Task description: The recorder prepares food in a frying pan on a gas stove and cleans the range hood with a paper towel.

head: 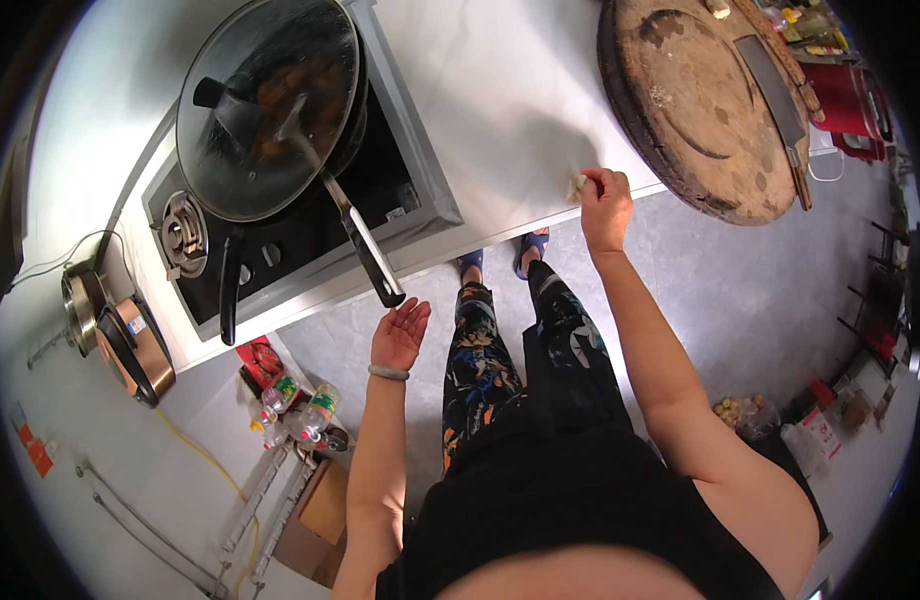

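Observation:
My left hand (pixel 401 335), with a bangle at the wrist, is open and palm up just below the black end of a metal spatula (pixel 366 247). The spatula runs under the glass lid (pixel 227 165) of a wok on the gas hob (pixel 287 262); brown food shows through the lid. My right hand (pixel 608 204) pinches a small pale thing (pixel 577 187), too small to name, at the edge of the white countertop (pixel 497 150). Right of this hand a thick round wooden chopping board (pixel 700 112) carries a cleaver (pixel 771 86).
The wok's black handle (pixel 231 292) sticks out past the hob's front. A second burner (pixel 183 234) lies at its left. Pots (pixel 135 349) stand beyond the counter's left end, with plastic bottles (pixel 321 409) lower down. A red container (pixel 842 101) is at the far right.

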`<state>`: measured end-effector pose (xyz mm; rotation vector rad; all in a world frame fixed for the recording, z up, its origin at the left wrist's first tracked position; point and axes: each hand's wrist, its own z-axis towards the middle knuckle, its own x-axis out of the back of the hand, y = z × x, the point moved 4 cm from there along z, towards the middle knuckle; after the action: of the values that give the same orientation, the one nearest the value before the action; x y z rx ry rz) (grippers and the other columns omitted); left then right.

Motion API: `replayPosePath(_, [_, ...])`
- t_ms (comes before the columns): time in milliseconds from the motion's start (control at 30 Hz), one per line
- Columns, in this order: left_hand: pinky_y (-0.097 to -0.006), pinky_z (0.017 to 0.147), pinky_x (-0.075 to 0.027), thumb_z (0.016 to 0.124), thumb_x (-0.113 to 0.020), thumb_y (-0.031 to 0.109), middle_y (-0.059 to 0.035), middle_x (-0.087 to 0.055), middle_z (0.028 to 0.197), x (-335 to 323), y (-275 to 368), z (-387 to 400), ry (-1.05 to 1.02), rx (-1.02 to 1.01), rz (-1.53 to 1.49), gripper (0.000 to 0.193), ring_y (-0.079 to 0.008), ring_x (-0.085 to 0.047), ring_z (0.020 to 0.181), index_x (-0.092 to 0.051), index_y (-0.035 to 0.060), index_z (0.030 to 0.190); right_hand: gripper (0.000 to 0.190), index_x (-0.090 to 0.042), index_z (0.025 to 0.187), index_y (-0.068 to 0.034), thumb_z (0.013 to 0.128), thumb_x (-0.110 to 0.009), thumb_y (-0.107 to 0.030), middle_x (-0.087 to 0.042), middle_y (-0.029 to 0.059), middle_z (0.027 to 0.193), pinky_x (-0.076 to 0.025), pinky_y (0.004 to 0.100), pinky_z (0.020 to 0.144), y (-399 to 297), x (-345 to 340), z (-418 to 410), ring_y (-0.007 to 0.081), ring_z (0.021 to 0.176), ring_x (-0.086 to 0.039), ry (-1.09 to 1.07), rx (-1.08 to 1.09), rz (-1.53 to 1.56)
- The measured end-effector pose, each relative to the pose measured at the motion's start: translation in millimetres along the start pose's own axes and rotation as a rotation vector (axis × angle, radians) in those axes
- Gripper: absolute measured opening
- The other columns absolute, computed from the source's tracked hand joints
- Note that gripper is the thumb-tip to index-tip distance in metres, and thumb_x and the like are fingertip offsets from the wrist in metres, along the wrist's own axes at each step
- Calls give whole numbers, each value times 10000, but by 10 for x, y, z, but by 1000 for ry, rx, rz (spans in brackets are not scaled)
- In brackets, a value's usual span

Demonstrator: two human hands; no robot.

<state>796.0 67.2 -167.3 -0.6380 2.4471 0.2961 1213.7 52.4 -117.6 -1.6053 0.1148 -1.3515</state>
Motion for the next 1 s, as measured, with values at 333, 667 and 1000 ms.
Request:
replayPosePath(333, [-354,940,-502,971,-408,233,-233,-562,1212,-28,99,-10,-43,43,26,396,-306,-549,1152,-493,-57,1227,142,-549,863,-82,741,-582,-17,-523,106,876,-493,380,659,-792,-643,-446,290,818,-565,-187,392,-16])
replayPosePath(667, [-360,948,-494,976,-394,246,-235,-565,1208,26,202,-14,-67,88,43,396,-307,-553,1146,-508,-58,1202,132,-574,859,-66,739,-614,-30,-535,112,866,-494,383,649,-757,-625,-208,306,785,-572,-85,346,-25])
replayPosePath(1000, [-375,969,-471,974,-380,264,-238,-580,1182,156,352,-106,-7,38,75,417,-325,-559,1130,-518,-64,1190,70,-499,820,-48,785,-548,-85,-485,143,820,-470,432,630,-1221,-1020,-354,343,775,-539,-600,748,69])
